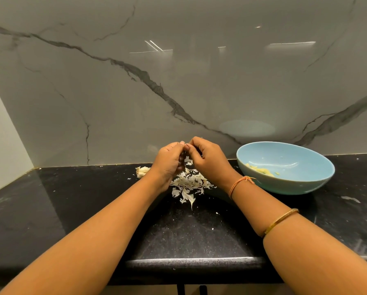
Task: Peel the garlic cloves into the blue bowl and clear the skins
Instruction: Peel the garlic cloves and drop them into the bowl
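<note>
Black stone counter point(71, 209), and both hands are up at the back of it, close to the marble wall point(178, 71). Left hand point(169, 161) and right hand point(210, 159) meet knuckle to knuckle, raised just above the skins point(190, 183). Look at those grips: the fingers of both hands are curled in tight, thumbs on top, thumb tips nearly touching. It's a small, closed pinch on each side, with hardly any gap between the two hands. What sits inside that pinch? Can't tell, the fingers hide it completely.

Below the hands, the skins lie in a loose white heap on the counter, spilling towards the person, with a few flakes scattered wider. Left of the left hand, just beside the wrist, a pale garlic piece point(142, 171) rests on the counter, partly hidden by the hand.

Over on the right stands the blue bowl point(306, 184), tilted a touch towards the camera, just beside the right wrist. Peeled cloves point(261, 170) lie pale yellow against its near-left inner wall. An orange thread point(239, 183) circles the right wrist, and a gold bangle point(281, 221) sits further up that forearm.
</note>
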Tool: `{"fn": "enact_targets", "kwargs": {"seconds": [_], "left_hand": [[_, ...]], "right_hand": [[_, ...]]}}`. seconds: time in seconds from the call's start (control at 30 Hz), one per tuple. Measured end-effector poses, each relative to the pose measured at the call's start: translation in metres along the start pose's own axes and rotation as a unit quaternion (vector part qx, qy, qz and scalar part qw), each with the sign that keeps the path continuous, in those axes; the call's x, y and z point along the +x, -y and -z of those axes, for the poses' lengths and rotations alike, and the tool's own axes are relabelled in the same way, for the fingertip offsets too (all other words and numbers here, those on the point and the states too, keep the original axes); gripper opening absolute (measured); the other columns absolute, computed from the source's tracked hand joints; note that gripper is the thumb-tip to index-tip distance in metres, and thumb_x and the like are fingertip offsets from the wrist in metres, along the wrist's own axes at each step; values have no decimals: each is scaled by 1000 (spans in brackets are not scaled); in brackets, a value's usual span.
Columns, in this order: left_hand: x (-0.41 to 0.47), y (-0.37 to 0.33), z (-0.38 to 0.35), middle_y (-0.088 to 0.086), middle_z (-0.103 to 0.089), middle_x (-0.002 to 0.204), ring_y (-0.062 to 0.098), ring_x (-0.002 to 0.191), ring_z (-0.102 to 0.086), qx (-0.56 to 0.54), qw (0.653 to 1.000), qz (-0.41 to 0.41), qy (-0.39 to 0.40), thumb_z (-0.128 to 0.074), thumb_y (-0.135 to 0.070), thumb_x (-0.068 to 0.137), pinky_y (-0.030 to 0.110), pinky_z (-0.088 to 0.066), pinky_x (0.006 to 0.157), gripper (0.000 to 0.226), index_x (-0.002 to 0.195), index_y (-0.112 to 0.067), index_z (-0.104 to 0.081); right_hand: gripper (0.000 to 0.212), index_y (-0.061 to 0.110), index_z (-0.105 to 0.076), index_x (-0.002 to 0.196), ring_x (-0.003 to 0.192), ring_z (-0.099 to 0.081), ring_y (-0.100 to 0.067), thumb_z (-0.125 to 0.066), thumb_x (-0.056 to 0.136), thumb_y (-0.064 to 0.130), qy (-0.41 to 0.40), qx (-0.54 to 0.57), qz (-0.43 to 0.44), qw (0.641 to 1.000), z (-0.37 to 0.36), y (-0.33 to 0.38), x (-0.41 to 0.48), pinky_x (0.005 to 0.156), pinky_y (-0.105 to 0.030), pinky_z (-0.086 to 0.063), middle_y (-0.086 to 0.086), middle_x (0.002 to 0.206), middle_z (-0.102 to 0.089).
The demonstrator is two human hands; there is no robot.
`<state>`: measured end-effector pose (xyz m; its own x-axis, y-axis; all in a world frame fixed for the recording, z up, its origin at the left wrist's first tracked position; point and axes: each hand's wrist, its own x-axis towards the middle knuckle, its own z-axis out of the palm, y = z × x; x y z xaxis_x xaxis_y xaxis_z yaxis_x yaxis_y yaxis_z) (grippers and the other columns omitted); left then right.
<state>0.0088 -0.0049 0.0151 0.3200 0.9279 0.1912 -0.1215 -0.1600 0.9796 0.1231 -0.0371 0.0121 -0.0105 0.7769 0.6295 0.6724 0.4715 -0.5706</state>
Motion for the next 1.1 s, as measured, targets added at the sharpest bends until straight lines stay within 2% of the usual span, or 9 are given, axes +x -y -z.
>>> {"fn": "enact_targets", "kwargs": {"seconds": [0.1,0.2,0.3,0.37,0.47,0.63,0.73,0.8,1.1], "left_hand": [[1,-1,1,-3,-36,56,4,43,-30,11,1000,-16,-3,-39,-18,101,16,-25,42,34,68,-13,-46],[4,2,3,-1,-36,59,8,50,-31,94,993,-66,-9,-38,-20,102,19,-28,46,34,70,-11,-47],[6,6,4,-1,-37,60,11,54,-31,151,982,-110,-18,-39,-22,101,26,-29,53,32,73,-11,-47],[6,8,3,-3,-37,58,11,53,-30,172,976,-129,-22,-39,-22,101,27,-28,53,34,69,-13,-45],[5,8,2,-3,-37,57,8,51,-31,171,977,-130,-21,-38,-20,101,25,-28,50,33,71,-12,-47],[2,3,-1,-1,-37,58,4,46,-32,91,993,-72,-4,-37,-17,102,17,-28,44,30,78,-7,-52],[1,0,-1,-4,-37,55,5,47,-30,40,999,-37,-3,-38,-16,101,17,-26,45,34,70,-13,-50],[1,-1,0,-5,-37,53,6,46,-29,19,1000,-18,-2,-40,-16,101,17,-25,43,34,68,-14,-50],[1,-5,1,-5,-37,47,4,39,-30,-50,998,26,-2,-42,-12,99,15,-23,39,32,67,-12,-45]], "right_hand": [[15,0,-56,86,67,-45,-10,-49,95,10,18,3,4,1000,1,0,-1,63,-23,-39,-1,76,-53],[16,-1,-57,89,69,-49,-16,-47,96,10,25,49,-48,997,2,0,0,68,-35,-47,-1,74,-53],[27,3,-56,81,63,-47,-13,-41,99,16,31,203,-144,968,4,4,1,58,-28,-45,-2,71,-51],[37,12,-52,71,56,-43,-10,-38,100,29,26,216,-167,962,3,5,1,52,-24,-40,2,65,-48],[33,16,-47,68,57,-42,-13,-44,99,28,12,150,-123,981,-3,2,1,58,-35,-41,2,60,-46],[22,6,-52,78,61,-43,-16,-47,97,17,-2,126,-77,989,-1,2,-1,65,-44,-50,1,62,-47],[19,0,-57,83,63,-48,-19,-51,95,13,-14,108,-57,992,1,3,-2,67,-49,-53,-10,68,-55],[16,0,-60,85,62,-53,-21,-54,94,12,-18,95,-44,994,3,1,-1,67,-48,-53,-17,73,-61],[9,1,-70,84,68,-65,-23,-64,86,8,-77,0,67,995,3,-6,1,67,-42,-55,-10,74,-70]]}}
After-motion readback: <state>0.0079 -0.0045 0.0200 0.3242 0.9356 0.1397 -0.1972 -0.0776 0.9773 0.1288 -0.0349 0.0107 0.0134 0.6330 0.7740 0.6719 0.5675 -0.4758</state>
